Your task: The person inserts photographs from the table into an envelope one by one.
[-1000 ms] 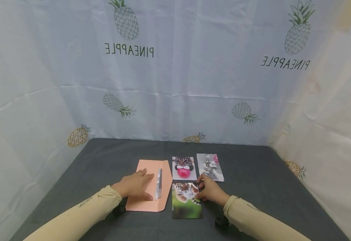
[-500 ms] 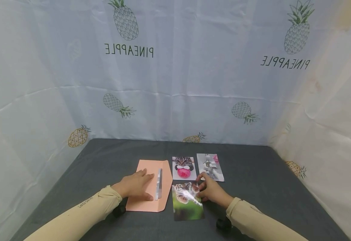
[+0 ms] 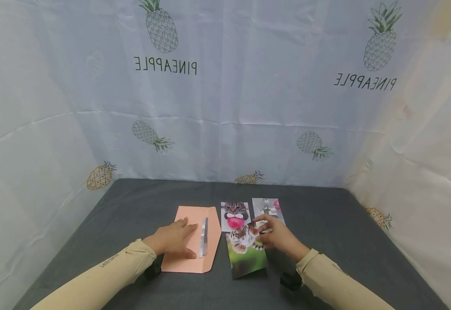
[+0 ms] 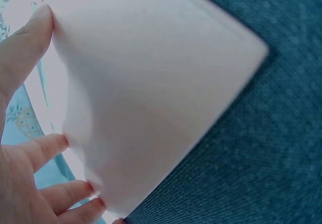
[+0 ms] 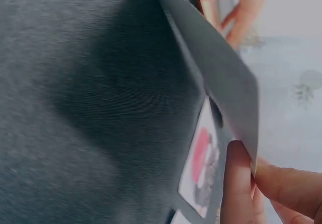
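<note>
My left hand (image 3: 173,239) rests with spread fingers on a peach envelope (image 3: 184,263), its flap side towards the right. A silvery strip (image 3: 203,237) runs along the envelope beside those fingers. In the left wrist view the fingertips touch the pale envelope surface (image 4: 151,93). My right hand (image 3: 279,236) pinches a tiger photo card (image 3: 246,260) at its upper right edge between thumb and fingers. Tilted, the card is raised off the table, and its plain back (image 5: 221,68) shows in the right wrist view. Its top overlaps the lower edge of a cat photo card (image 3: 235,211) in the head view.
A greyish photo card with a pink patch (image 3: 266,206) lies right of the cat card, partly covered by my right hand. The dark cloth-covered table (image 3: 318,215) reaches back to a pale curtain (image 3: 225,86) printed with pineapples.
My right hand has lifted the tiger card off the table, tilting it and moving it slightly up and right. The left hand and envelope have stayed put.
</note>
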The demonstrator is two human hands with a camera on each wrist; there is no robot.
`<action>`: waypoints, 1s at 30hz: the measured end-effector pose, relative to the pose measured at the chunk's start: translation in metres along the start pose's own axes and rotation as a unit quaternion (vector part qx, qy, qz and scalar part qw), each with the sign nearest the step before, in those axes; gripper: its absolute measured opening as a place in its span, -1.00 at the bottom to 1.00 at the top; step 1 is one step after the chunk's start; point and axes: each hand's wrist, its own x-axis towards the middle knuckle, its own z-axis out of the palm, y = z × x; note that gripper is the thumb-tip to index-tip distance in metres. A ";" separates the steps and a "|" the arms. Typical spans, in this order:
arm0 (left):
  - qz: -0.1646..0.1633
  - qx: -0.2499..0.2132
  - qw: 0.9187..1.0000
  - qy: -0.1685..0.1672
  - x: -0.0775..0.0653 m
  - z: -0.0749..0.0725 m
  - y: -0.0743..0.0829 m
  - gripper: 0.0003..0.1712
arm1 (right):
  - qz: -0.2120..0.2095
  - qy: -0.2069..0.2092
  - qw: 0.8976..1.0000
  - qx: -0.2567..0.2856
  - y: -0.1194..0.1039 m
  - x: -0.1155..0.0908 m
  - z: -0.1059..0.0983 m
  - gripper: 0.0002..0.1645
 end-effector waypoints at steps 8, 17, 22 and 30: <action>0.002 -0.005 1.000 0.001 0.000 0.000 0.001 0.05 | -0.020 0.006 1.000 0.003 -0.011 0.003 -0.007 -0.43; 0.000 -0.002 1.000 0.002 0.003 0.001 -0.002 0.05 | -0.017 0.033 0.999 0.018 -0.024 0.019 -0.001 -0.40; 0.001 -0.003 1.000 0.006 0.001 0.001 -0.002 0.06 | -0.020 0.048 0.998 0.023 -0.027 0.031 0.009 -0.39; 0.001 0.002 1.000 0.005 0.000 0.001 -0.002 0.06 | -0.023 0.061 0.998 0.023 -0.024 0.051 0.026 -0.41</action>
